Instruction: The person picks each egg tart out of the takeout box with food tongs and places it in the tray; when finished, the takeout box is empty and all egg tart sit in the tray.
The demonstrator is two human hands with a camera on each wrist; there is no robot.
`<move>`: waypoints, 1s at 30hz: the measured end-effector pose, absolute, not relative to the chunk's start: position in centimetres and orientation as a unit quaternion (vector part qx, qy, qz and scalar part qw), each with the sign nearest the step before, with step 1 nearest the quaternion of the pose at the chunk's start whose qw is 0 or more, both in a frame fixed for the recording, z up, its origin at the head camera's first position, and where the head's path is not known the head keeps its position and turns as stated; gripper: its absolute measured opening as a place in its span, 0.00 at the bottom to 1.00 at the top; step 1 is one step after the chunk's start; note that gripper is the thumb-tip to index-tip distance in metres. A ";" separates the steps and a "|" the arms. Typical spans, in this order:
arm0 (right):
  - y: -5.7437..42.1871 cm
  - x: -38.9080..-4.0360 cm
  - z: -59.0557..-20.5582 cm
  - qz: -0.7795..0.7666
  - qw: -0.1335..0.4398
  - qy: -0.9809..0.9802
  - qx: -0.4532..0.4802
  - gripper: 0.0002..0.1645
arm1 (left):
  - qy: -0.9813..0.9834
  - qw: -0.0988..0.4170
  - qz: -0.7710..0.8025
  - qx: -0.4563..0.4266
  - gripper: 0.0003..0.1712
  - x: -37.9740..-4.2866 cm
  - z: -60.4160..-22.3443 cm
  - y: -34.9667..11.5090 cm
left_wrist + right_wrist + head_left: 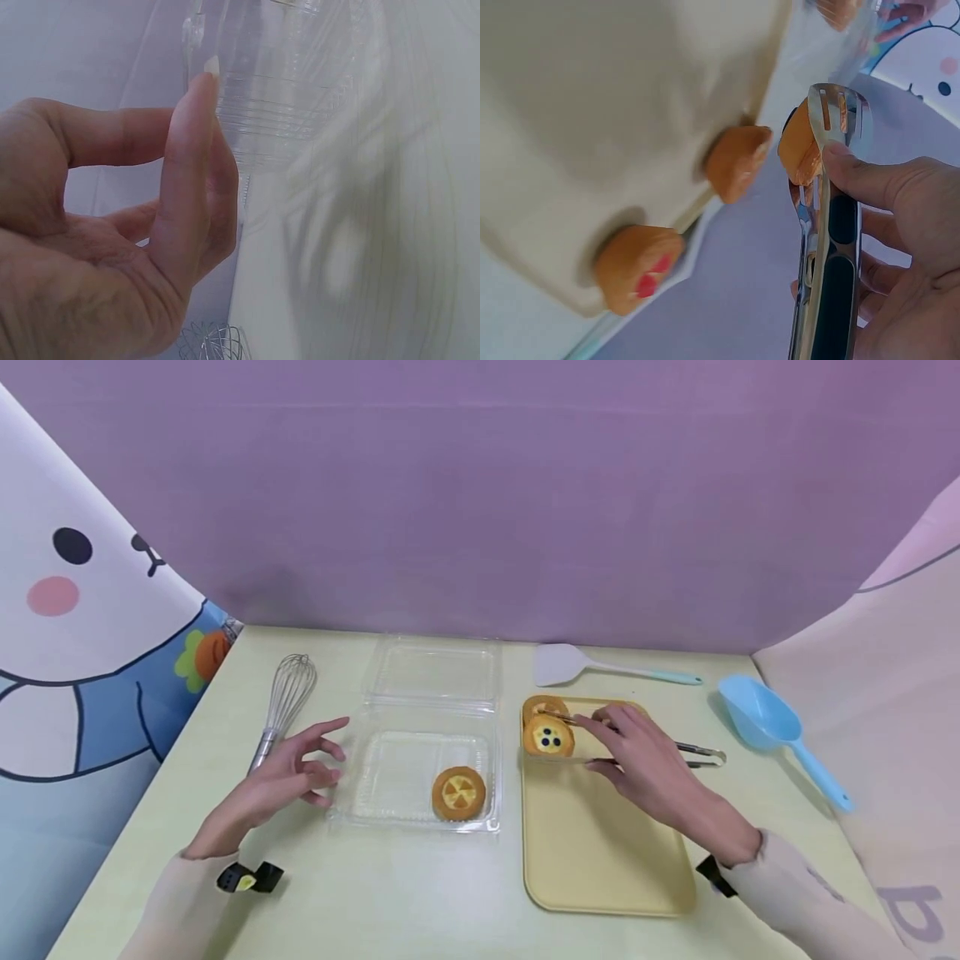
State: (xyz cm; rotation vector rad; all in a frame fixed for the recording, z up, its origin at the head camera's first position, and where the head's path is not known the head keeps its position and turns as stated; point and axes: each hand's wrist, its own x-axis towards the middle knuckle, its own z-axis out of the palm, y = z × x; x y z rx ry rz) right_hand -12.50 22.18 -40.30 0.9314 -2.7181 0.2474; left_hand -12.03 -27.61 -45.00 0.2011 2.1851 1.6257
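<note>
My right hand [645, 764] holds metal tongs [841, 247] with dark grip panels. The tongs clamp a small tart [551, 737] topped with dark blue dots, raised over the far left part of the tan tray [600, 877]. Another tart [542, 703] sits on the tray behind it. A tart with red topping [649, 274] also rests there in the right wrist view; my hand covers that spot in the head view. My left hand [288, 772], fingers loosely bent and holding nothing, hovers beside the clear plastic clamshell box [405, 827]. Inside the box, at its near right corner, lies a tart [459, 793] with wedge-shaped topping.
The box's lid [435, 672] lies folded back toward the purple backdrop [480, 510]. A whisk [291, 693] is left of the box. Behind the tray lies a spatula [566, 665] with a turquoise handle. A blue scoop [761, 714] stands at the right.
</note>
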 end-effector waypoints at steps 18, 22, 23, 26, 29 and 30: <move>23.3 -9.3 -44.1 0.090 0.116 -0.936 0.319 0.42 | 0.781 0.197 0.587 0.082 0.47 -12.0 -45.2 -27.7; 23.3 -9.1 -44.3 0.096 0.116 -0.934 0.323 0.42 | 0.781 0.198 0.586 0.078 0.47 -12.0 -45.2 -27.7; 23.3 -9.1 -44.3 0.096 0.116 -0.934 0.323 0.42 | 0.781 0.198 0.587 0.076 0.47 -12.0 -45.2 -27.7; 23.3 -9.0 -44.3 0.095 0.114 -0.935 0.322 0.43 | 0.781 0.198 0.588 0.077 0.48 -12.0 -45.2 -27.7; 23.3 -9.0 -44.3 0.093 0.113 -0.936 0.321 0.43 | 0.780 0.197 0.589 0.077 0.48 -12.0 -45.1 -27.7; 23.3 -9.0 -44.3 0.093 0.113 -0.936 0.322 0.43 | 0.780 0.197 0.589 0.079 0.48 -12.0 -45.1 -27.7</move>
